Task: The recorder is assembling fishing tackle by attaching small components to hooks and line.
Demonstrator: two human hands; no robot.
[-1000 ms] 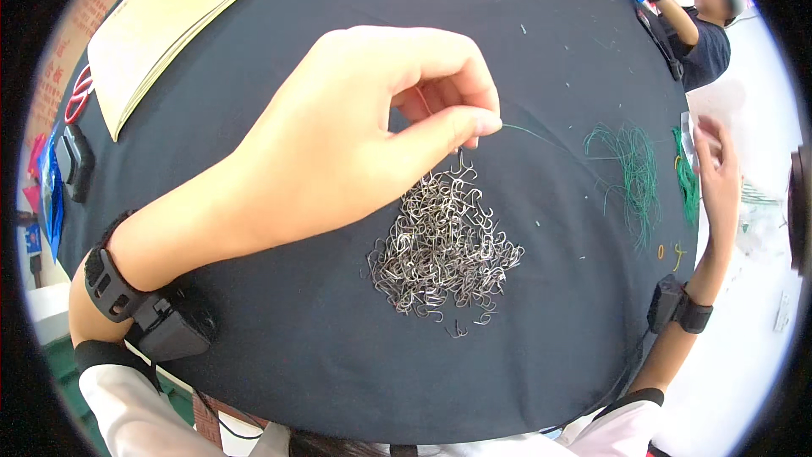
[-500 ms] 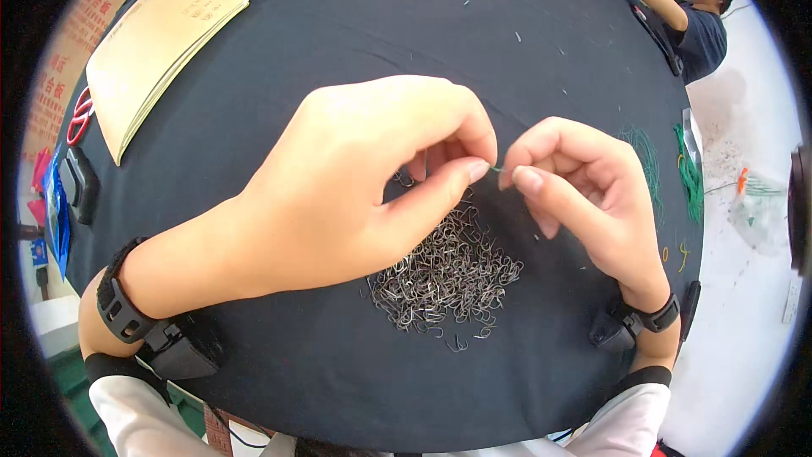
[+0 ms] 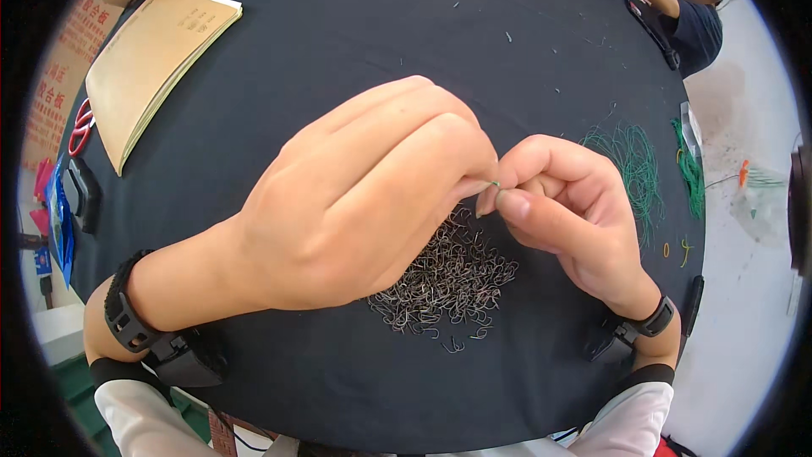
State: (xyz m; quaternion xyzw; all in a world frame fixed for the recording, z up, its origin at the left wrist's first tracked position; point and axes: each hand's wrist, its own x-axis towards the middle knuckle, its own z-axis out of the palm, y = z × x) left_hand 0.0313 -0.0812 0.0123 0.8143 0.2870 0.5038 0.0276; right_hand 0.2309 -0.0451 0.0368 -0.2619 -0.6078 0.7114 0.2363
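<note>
At the far left edge, red-handled scissors (image 3: 80, 129) lay beside a tan booklet (image 3: 152, 63) on the black tabletop (image 3: 338, 25). The left hand (image 3: 364, 203) hovered over the middle of the tabletop, its fingers curled and pinched shut on a small green-tipped piece (image 3: 494, 184) that was too small to make out. Just below both hands lay a heap of small metal hooks (image 3: 444, 283), partly hidden under the left hand. The right hand (image 3: 567, 211) met the left at the fingertips, also closed on the same tiny piece. Further right, a bundle of green wires (image 3: 634, 165) rested near the tabletop's edge, well apart from the hands.
</note>
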